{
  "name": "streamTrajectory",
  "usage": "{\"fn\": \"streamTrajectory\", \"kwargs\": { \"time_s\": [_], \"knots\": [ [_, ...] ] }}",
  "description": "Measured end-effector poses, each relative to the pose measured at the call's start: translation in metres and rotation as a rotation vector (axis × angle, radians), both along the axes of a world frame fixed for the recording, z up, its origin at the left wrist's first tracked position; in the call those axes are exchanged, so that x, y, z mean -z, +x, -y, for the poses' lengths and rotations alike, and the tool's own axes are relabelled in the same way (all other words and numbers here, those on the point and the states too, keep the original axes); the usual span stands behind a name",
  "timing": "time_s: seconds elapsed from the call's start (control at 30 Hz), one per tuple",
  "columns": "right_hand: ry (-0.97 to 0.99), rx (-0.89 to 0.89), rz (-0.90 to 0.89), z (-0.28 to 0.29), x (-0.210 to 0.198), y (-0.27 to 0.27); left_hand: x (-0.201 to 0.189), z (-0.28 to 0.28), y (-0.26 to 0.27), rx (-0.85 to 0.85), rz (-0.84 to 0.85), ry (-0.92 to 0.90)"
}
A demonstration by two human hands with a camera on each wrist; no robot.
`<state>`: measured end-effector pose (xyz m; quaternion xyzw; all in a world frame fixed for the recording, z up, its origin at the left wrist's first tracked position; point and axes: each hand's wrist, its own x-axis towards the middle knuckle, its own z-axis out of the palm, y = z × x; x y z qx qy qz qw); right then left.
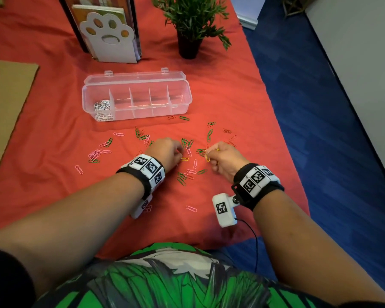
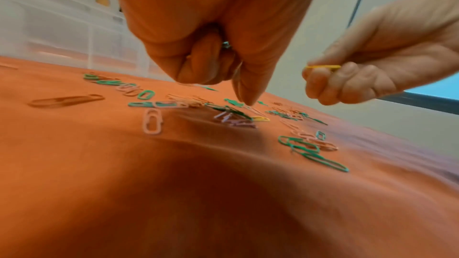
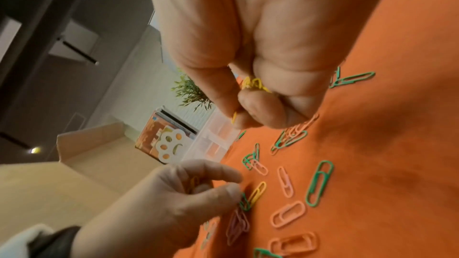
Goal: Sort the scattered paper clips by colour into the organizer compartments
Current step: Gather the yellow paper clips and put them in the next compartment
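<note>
Green, pink, red and yellow paper clips lie scattered on the red cloth in front of a clear organizer. Its leftmost compartment holds white clips; the other compartments look bare. My right hand is curled round a bunch of yellow clips, just above the cloth. My left hand is curled too, with yellow clips tucked in its fingers. Its thumb and forefinger reach down beside a loose yellow clip on the cloth.
A potted plant and a paw-shaped white book holder stand behind the organizer. Cardboard lies at the left. The cloth's right edge drops to blue floor. A lone pink clip lies near me.
</note>
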<state>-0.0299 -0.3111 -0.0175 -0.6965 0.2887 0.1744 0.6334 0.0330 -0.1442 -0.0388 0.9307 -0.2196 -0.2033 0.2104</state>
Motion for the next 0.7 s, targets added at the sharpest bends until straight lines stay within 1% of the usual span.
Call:
{"fn": "streamTrajectory", "kwargs": {
  "time_s": [0.07, 0.17, 0.23, 0.3, 0.37, 0.43, 0.47, 0.5, 0.53, 0.57, 0.6, 0.63, 0.67, 0.7],
  "knots": [
    [0.039, 0.043, 0.022, -0.001, -0.002, 0.003, 0.001, 0.008, -0.004, 0.072, 0.022, 0.051],
    [0.102, 0.062, 0.019, -0.001, -0.005, 0.007, 0.005, 0.016, -0.007, 0.162, 0.081, 0.153],
    [0.214, 0.117, 0.021, -0.001, -0.008, 0.009, 0.005, 0.019, -0.008, 0.210, 0.127, 0.219],
    [0.379, 0.219, -0.001, 0.001, -0.013, 0.011, 0.004, 0.021, -0.009, 0.234, 0.154, 0.251],
    [0.522, 0.309, -0.031, 0.003, -0.017, 0.013, 0.003, 0.019, -0.008, 0.223, 0.144, 0.233],
    [0.588, 0.346, -0.029, 0.005, -0.020, 0.016, -0.001, 0.015, -0.006, 0.107, 0.069, 0.132],
    [0.596, 0.341, -0.022, 0.005, -0.021, 0.017, -0.006, 0.013, -0.004, 0.008, 0.002, 0.061],
    [0.587, 0.324, -0.014, 0.005, -0.023, 0.018, -0.012, 0.010, -0.001, -0.102, -0.115, -0.023],
    [0.561, 0.299, -0.006, 0.005, -0.024, 0.020, -0.018, 0.005, 0.002, -0.228, -0.301, -0.161],
    [0.523, 0.271, 0.006, 0.004, -0.025, 0.022, -0.025, -0.001, 0.005, -0.368, -0.544, -0.378],
    [0.488, 0.244, 0.019, 0.001, -0.026, 0.024, -0.031, -0.008, 0.009, -0.545, -0.782, -0.615],
    [0.458, 0.222, 0.028, -0.002, -0.026, 0.027, -0.038, -0.017, 0.012, -0.691, -0.992, -0.822],
    [0.439, 0.206, 0.035, -0.006, -0.027, 0.030, -0.043, -0.027, 0.015, -0.754, -1.135, -0.969],
    [0.426, 0.194, 0.040, -0.011, -0.027, 0.033, -0.047, -0.036, 0.018, -0.774, -1.201, -1.054]
  ]
}}
